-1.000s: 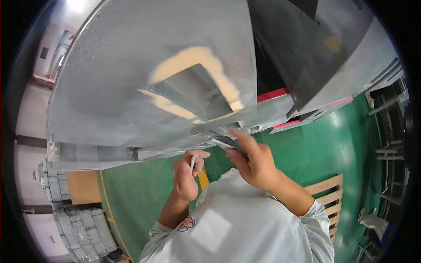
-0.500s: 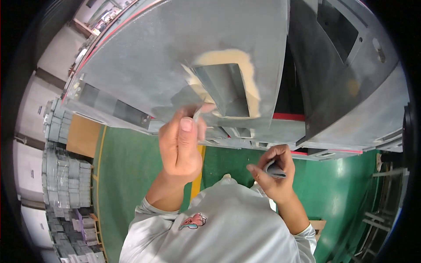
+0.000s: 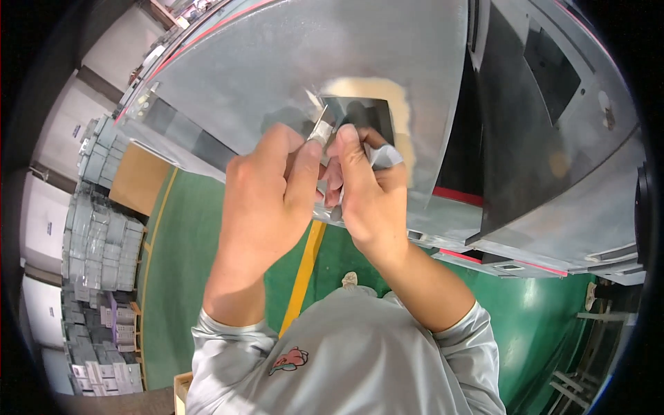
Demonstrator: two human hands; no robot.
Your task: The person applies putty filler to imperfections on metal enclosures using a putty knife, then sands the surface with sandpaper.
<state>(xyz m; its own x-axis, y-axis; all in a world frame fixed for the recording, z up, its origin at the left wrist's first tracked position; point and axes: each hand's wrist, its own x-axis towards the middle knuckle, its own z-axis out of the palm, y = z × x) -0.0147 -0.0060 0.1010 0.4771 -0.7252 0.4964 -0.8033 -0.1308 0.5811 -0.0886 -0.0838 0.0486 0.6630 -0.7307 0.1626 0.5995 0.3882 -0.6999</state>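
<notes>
My left hand (image 3: 270, 183) pinches a small thin, pale grey piece (image 3: 322, 130) with a bright straight edge; its exact kind cannot be made out. Close against it, my right hand (image 3: 373, 183) is closed on a folded grey sheet (image 3: 385, 157) that looks like sandpaper, its pale end showing past the fingers. The fingertips of both hands meet, and part of what they hold is hidden. Just beyond them stands a large grey metal panel (image 3: 256, 76) with a rectangular recess (image 3: 377, 114). Smoothed tan filler (image 3: 399, 104) borders the recess.
To the right, another grey panel (image 3: 515, 131) with a cutout angles toward me past a dark gap. Wrapped grey stacks (image 3: 104, 249) and a brown board (image 3: 140, 180) line the left. A yellow line (image 3: 302, 277) crosses the green floor. Metal racking (image 3: 574, 380) stands lower right.
My right hand has risen from low on the right to meet my left hand in front of the recess, bringing the folded sheet. My left hand has turned and tilted its thin piece.
</notes>
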